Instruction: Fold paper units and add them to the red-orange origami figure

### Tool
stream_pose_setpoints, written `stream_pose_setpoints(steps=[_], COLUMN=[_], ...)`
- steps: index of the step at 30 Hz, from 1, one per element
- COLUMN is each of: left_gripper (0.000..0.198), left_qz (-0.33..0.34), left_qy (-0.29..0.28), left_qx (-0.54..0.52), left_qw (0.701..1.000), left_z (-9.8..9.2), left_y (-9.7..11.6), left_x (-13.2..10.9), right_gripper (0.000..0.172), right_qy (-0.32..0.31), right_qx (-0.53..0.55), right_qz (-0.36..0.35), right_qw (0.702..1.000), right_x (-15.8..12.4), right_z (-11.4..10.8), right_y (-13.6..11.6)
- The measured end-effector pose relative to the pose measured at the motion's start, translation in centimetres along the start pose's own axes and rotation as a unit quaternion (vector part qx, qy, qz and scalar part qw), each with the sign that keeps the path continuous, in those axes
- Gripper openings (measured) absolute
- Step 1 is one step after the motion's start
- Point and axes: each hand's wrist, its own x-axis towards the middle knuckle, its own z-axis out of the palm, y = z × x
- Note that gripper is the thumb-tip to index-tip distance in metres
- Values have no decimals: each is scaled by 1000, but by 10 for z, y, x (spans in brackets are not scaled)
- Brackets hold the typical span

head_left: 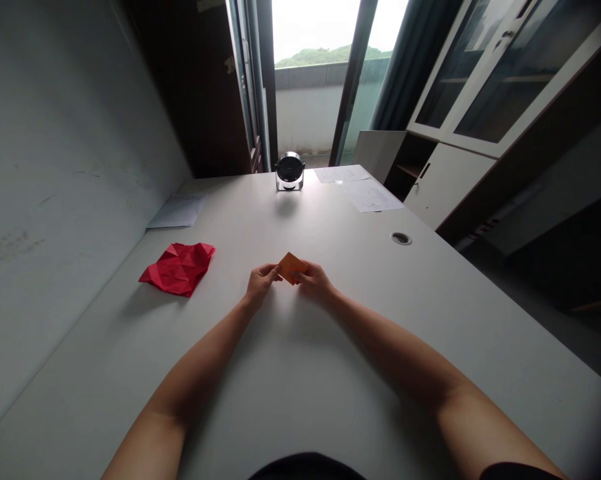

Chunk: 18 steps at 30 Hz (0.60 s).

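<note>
A small orange piece of folded paper [290,264], diamond-shaped from here, is held between my two hands over the middle of the white table. My left hand [262,280] pinches its left corner between thumb and fingers. On the other side, my right hand [314,279] grips the right part, with the thumb on the near face and the fingers partly hidden behind it. To the left lies a sheet of red paper [179,268], creased all over and not lying flat.
A round black device on a silver stand [289,171] stands at the table's far edge. Printed papers [370,195] lie at the back right, another sheet [177,211] at the back left by the wall. A cable hole [401,238] opens in the tabletop [290,373] on the right.
</note>
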Motion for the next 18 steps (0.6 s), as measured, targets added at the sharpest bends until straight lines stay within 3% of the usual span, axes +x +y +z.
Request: stream_pose_setpoints(steps=[6, 14, 18], left_gripper=[43, 36, 35], left_qz=[-12, 4, 4], left_qy=[11, -19, -5], left_qx=[-20, 32, 24], left_qw=[1000, 999, 1000], left_z=[1, 2, 3], left_y=[0, 1, 2], left_x=[0, -2, -2], right_gripper=[45, 41, 35], right_qy=[-6, 2, -8], right_qx=[11, -77, -110], right_qz=[14, 3, -2], right_qw=[1000, 997, 994], right_x=[1, 0, 0], right_z=[-1, -1, -2], right_y=[2, 6, 6])
